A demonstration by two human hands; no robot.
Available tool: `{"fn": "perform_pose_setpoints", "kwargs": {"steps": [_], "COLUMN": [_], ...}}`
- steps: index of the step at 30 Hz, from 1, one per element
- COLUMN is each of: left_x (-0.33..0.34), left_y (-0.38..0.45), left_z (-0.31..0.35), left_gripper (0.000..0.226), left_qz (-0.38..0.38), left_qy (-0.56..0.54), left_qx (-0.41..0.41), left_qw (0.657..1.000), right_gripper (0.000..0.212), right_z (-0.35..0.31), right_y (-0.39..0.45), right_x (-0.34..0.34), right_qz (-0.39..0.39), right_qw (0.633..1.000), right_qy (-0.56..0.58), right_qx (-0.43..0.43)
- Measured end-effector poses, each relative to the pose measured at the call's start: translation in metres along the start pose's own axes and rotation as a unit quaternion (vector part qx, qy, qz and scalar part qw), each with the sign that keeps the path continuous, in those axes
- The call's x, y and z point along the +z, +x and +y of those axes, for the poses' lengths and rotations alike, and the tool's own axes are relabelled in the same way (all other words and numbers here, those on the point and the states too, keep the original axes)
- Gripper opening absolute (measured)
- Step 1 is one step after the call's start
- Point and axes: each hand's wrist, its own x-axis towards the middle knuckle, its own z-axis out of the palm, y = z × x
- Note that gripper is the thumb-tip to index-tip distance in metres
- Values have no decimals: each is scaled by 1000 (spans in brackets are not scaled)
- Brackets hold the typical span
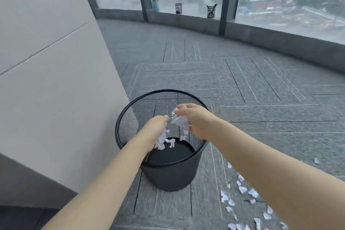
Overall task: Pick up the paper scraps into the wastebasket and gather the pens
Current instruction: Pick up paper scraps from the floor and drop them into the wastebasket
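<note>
Hovering directly over the black wire-mesh wastebasket [164, 155], left hand [155, 129] and right hand [194, 117] loosely clutch white crumpled paper scraps [180, 121], some seemingly dropping inside.

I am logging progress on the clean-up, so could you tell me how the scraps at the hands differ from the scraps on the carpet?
The scraps at the hands are bunched together over the open wastebasket, some dropping in below the left hand and right hand; the scraps on the carpet lie scattered singly to the basket's right. The first are held or falling; the second rest untouched. Both are small, white, torn paper.
</note>
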Motion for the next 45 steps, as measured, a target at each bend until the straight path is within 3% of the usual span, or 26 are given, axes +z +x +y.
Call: {"fn": "perform_pose_setpoints", "kwargs": {"steps": [3,5,10,13,15,20,23,24,26,30,36,37,40,43,45], "left_x": [-1,1,11,14,14,38,62,67,74,91,121,124,127,127,131], "left_y": [7,11,15,11,1,-47,-62,-62,-59,-56,-60,-58,-49,-40,-44], "left_z": [-4,-8,-14,-16,-13,-3,-9,-11,-12,-5,17,21,30,28,23], "left_gripper": [49,46,33,33,27,49,29,16,6,15,19,23,46,28,44], "left_qz": [-24,-23,27,37,38,-83,-5,28,49,6,-110,-134,-163,-109,-58], "left_qy": [26,21,-42,10,102,337,487,489,457,435,445,429,335,272,257], "left_qx": [-16,-2,47,67,110,181,267,298,323,340,396,392,334,326,356], "left_qw": [999,1000,998,997,988,920,832,819,827,834,796,803,866,899,896], "right_gripper": [37,49,31,31,30,27,30,30,30,31,31,30,28,25,25], "right_z": [3,5,5,4,4,18,31,35,45,77,111,114,121,134,149], "right_y": [5,8,2,-2,-4,-16,-23,-26,-31,-43,-57,-60,-68,-76,-80], "right_x": [-4,-11,-25,-24,-24,-37,-52,-58,-73,-106,-133,-136,-146,-162,-174], "right_qz": [5,17,53,45,55,123,167,186,229,312,366,366,362,352,352], "right_qw": [996,995,990,991,992,975,955,948,934,912,893,893,902,913,917], "right_qy": [-66,-38,101,96,99,142,197,211,231,242,257,254,229,203,187], "right_qx": [63,92,88,81,50,-116,-145,-147,-147,-109,-61,-59,-47,-19,6]}}
